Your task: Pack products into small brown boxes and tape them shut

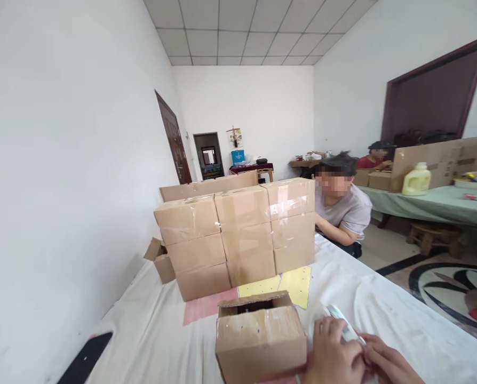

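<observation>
At the lower right, my left hand (334, 349) is closed around a thin, flat white packet (344, 324) with greenish print. My right hand (388, 360) pinches the near end of the same packet, its fingertips against my left fingers. What the packet contains cannot be seen. Just left of my hands stands a small cardboard box (260, 341), its top flap raised at the back and a dark gap showing inside. Farther off, taped cardboard boxes (244, 234) are stacked in rows on the white cloth (154, 330).
An open carton (162, 261) sits left of the stack, and a black flat object (86, 357) lies at the left edge. A person (346, 208) crouches beyond the stack. Another table (454, 205) at right bears a yellow jug (417, 180); a stool (432, 234) stands below.
</observation>
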A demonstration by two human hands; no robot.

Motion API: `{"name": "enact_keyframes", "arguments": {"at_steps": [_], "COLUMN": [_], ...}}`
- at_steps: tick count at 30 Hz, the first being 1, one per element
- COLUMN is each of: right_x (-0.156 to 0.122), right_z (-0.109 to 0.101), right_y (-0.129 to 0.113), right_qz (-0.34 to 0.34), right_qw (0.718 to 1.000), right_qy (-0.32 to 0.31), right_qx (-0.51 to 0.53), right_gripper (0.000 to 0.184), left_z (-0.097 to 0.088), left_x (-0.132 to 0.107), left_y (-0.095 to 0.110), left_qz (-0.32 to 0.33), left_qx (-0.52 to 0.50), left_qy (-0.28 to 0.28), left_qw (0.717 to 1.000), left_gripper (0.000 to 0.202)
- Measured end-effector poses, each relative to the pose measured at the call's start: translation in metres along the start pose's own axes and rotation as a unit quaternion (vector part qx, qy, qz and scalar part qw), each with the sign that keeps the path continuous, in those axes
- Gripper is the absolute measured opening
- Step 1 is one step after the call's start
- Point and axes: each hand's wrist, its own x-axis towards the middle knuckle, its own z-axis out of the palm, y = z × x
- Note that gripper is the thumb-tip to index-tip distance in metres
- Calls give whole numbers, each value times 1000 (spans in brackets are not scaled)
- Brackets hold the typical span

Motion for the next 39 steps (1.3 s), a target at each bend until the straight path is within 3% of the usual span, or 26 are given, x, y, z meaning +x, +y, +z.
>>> {"name": "enact_keyframes", "arguments": {"at_steps": [11, 20, 29, 39], "right_x": [-8, -9, -16, -9], "right_z": [15, 22, 23, 21], "right_y": [-3, 2, 0, 16], "right_qz": [-60, -74, -104, -138], "right_qw": [997, 994, 992, 989], "right_qy": [21, 45, 52, 42], "right_qx": [52, 64, 59, 26], "right_gripper": [57, 50, 43, 42], "left_z": [-5, -13, -24, -30], "left_x": [-1, -10, -9, -8], "left_y": [8, 13, 13, 25], "left_qz": [-14, -19, -50, -40], "left_qx": [8, -21, -48, 15], "left_qy": [17, 45, -40, -61], "left_qw": [1000, 999, 997, 997], "left_gripper": [11, 32, 53, 43]}}
